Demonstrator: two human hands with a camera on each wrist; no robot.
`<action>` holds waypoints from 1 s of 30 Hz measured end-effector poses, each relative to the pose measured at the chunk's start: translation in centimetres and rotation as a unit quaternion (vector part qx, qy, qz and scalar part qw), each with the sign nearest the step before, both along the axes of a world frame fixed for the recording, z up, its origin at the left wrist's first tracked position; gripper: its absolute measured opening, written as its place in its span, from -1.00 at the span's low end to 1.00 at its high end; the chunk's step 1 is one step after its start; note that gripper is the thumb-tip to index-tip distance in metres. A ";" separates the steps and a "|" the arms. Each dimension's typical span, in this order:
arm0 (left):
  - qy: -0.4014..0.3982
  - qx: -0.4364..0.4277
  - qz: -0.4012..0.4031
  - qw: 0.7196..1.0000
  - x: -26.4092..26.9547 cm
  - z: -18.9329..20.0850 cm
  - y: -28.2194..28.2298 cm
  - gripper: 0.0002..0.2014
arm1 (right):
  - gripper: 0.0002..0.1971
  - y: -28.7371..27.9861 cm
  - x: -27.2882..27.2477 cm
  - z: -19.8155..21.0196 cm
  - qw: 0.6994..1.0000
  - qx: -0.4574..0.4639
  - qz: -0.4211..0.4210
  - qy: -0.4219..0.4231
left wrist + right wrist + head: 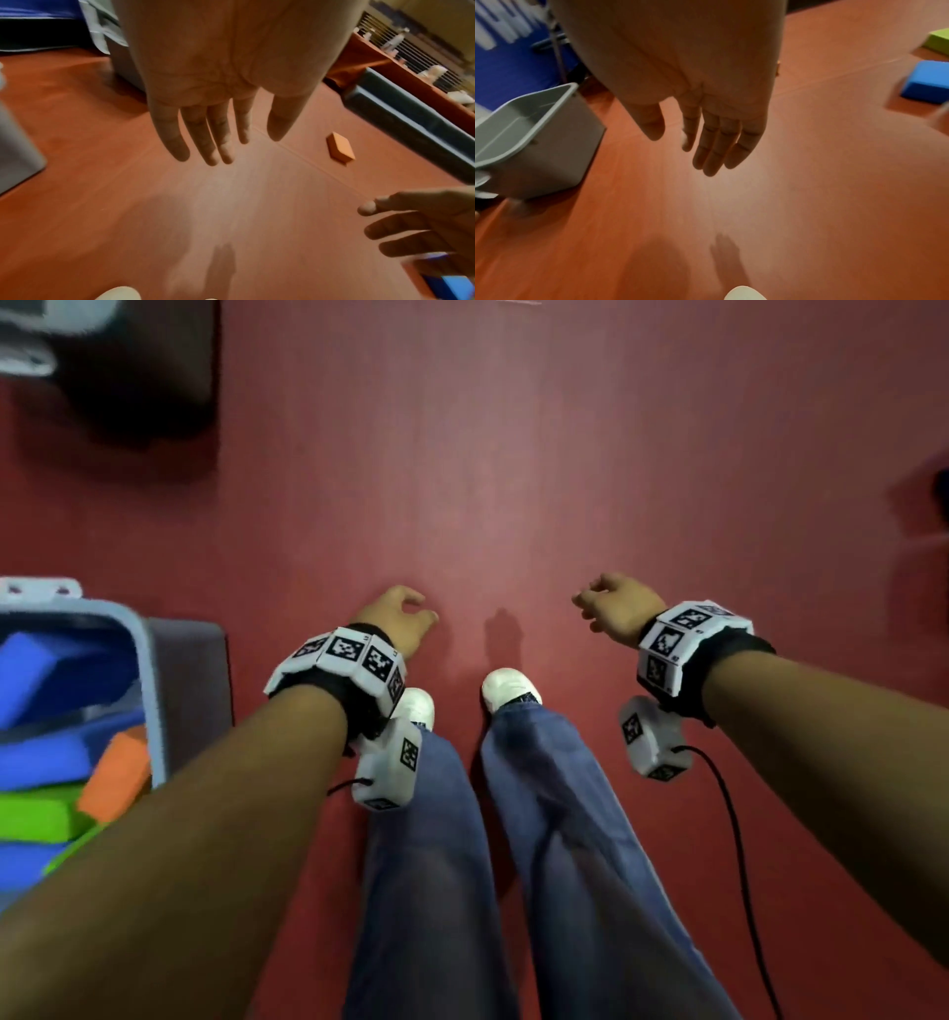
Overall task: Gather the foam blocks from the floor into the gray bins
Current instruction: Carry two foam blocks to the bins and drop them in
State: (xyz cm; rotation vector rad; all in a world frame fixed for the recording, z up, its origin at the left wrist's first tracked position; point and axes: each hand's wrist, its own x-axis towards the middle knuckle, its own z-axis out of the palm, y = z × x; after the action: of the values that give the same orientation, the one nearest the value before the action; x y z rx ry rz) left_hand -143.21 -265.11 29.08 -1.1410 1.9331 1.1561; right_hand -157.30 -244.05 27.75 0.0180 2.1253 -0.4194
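A gray bin (149, 680) stands at my left, holding blue, green and orange foam blocks (115, 775). My left hand (405, 613) and right hand (611, 603) hang over the red floor in front of my white shoes, fingers relaxed and holding nothing. In the left wrist view the left hand (244, 150) has straight fingers, and an orange block (340, 149) lies on the floor beyond it. The right wrist view shows the empty right hand (682, 154), a gray bin (539, 142) to its left, and a blue block (926, 83) and a green block (939, 40) far right.
A dark blurred object (144, 372) sits on the floor at the far left. A long dark mat with a blue edge (411, 130) lies along the wall past the orange block. A black cable (739, 839) hangs from my right wrist.
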 end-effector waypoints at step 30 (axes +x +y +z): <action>-0.102 -0.006 -0.555 0.825 -27.4 -0.1 47.0 -0.70 | -0.62 45.9 -2.4 -1.3 0.880 -0.022 -0.469 -0.071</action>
State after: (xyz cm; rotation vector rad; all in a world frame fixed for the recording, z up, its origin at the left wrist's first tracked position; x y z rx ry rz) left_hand -170.61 -218.11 28.95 0.0072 1.9116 0.3367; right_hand -159.69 -198.11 26.48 1.0519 1.8336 -0.9852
